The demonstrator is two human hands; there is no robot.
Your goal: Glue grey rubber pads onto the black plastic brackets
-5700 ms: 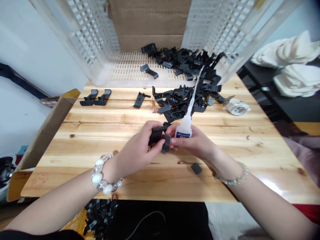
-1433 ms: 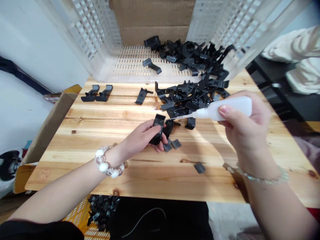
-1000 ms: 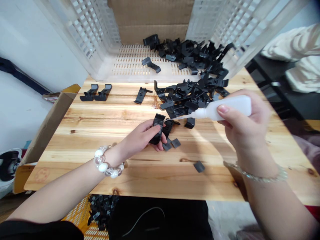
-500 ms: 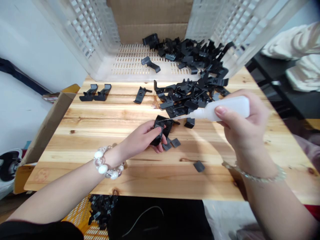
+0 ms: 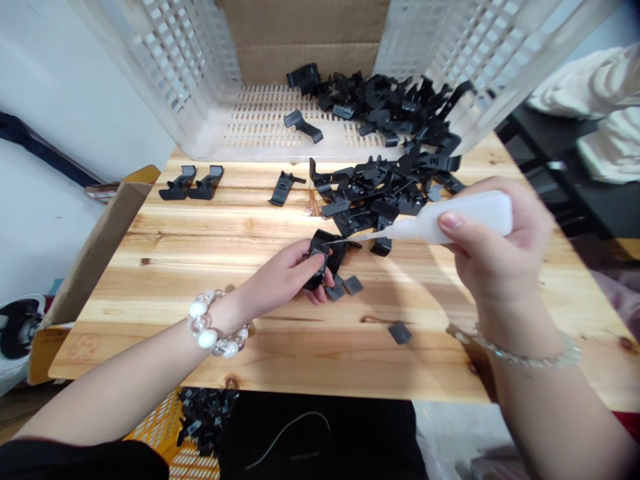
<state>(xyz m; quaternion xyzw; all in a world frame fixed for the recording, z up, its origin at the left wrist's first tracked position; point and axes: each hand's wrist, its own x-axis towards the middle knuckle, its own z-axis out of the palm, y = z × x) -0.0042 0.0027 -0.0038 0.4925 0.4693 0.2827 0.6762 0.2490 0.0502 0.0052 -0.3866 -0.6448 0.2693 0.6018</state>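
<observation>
My left hand (image 5: 295,270) is closed round a black plastic clip (image 5: 327,243), its thumb lying on the part's near end. In my right hand (image 5: 493,247) is a white squeeze bottle (image 5: 465,217) with a long thin nozzle, held on its side and aimed left. The nozzle's tip reaches the upper face of the clip; whether it touches, I cannot tell. Small dark square pads (image 5: 353,285) lie just right of my left fingertips, and one more pad (image 5: 399,332) lies nearer the table's front edge.
Behind my hands, a heap of black clips (image 5: 385,187) spreads over the wooden table (image 5: 200,267). A white plastic crate (image 5: 210,140) lies at the back with more clips inside. Two clips (image 5: 205,183) sit at the back left, another (image 5: 285,188) nearer the heap. An orange basket (image 5: 155,420) stands below.
The bottle and my right hand have shifted slightly right, the nozzle still at the clip. My left hand keeps its hold, almost unmoved.
</observation>
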